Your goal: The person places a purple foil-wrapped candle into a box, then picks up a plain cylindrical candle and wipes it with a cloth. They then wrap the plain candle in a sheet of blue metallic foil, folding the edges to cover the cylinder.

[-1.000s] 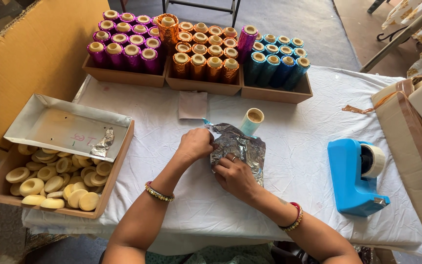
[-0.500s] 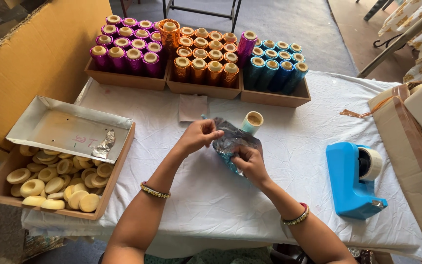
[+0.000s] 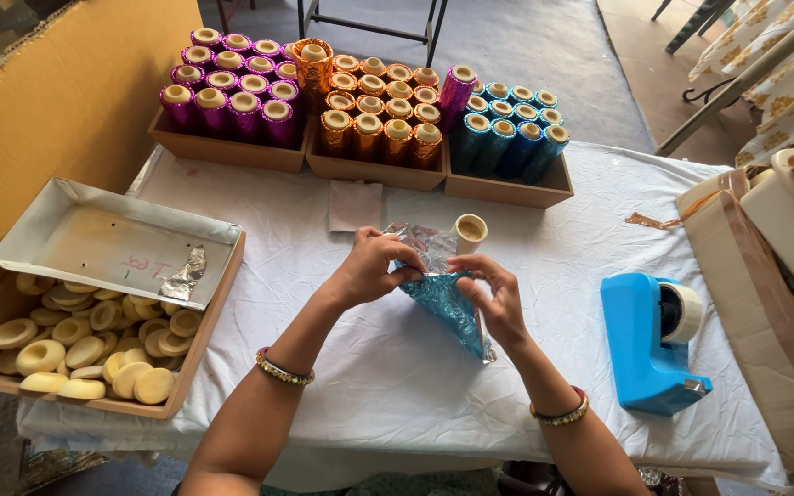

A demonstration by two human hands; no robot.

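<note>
1. At the far left, a wooden tray (image 3: pixel 197 367) on the counter (image 3: pixel 397 367) holds many pale yellow ring-shaped discs (image 3: pixel 85 351).
2. A shallow silver tray (image 3: pixel 94 241) rests across the top of that wooden tray, with a small scrap of silver foil (image 3: pixel 184 277) lying in it.
3. Along the back edge stand three wooden boxes of foil-wrapped spools: purple spools (image 3: pixel 227 92) on the left, orange spools (image 3: pixel 374 110) in the middle, blue spools (image 3: pixel 512 124) on the right.
4. A small pale square of paper (image 3: pixel 355 205) lies flat on the white cloth, just in front of the orange box.
5. The left hand (image 3: pixel 369 268) is raised over the middle of the counter, its fingers closed in a pinch on the upper edge of the blue foil sheet (image 3: pixel 448 303).
6. The foil sheet hangs between both hands, blue side showing below and silver crinkled side above, with its lower corner pointing down toward the cloth.
7. A bare cream cardboard spool (image 3: pixel 469 232) stands at the top of the foil, just beside the fingertips.
8. The right hand (image 3: pixel 496 296) grips the foil's right edge, fingers curled shut on it.
9. Further right sits a blue tape dispenser (image 3: pixel 650 344) with a roll of clear tape.
10. At the far right edge is a cardboard box (image 3: pixel 765 276) sealed with brown tape.
</note>
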